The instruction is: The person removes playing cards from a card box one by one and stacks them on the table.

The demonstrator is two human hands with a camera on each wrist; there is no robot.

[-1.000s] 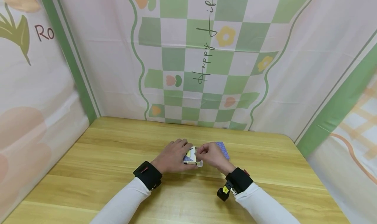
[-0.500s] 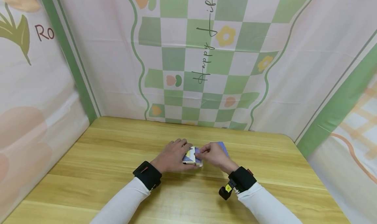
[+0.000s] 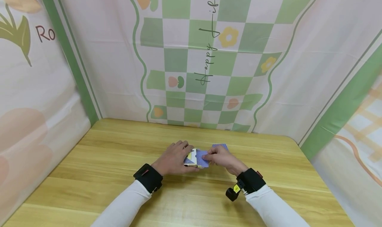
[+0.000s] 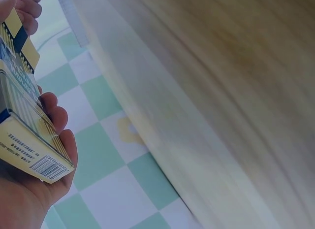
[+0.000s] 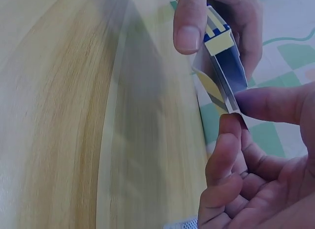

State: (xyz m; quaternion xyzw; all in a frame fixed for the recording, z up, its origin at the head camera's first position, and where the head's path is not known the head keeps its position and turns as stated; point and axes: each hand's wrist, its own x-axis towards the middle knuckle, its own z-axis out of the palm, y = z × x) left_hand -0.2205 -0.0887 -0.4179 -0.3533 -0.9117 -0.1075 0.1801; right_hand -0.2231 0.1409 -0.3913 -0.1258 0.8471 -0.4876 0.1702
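My left hand (image 3: 170, 159) grips a playing card box (image 3: 191, 157) with a white band and a blue pattern. In the left wrist view the box's end (image 4: 39, 152) shows a barcode, with fingertips curled over its side. Blue-backed playing cards (image 3: 200, 156) stick out of the box's right-hand end. My right hand (image 3: 223, 159) pinches these cards between thumb and finger at their outer edge. The right wrist view shows the box's open mouth, with a yellowish flap (image 5: 210, 88) bent out beside the cards.
More blue-backed playing cards (image 3: 220, 145) lie on the wooden table (image 3: 125, 144) just behind my right hand, partly covered by it. A printed curtain (image 3: 119, 71) hangs along the table's far edge, with further cloth at both sides.
My right hand has moved to the right, drawing the blue-backed cards partly out of the box. My left hand and the box have stayed nearly in place.
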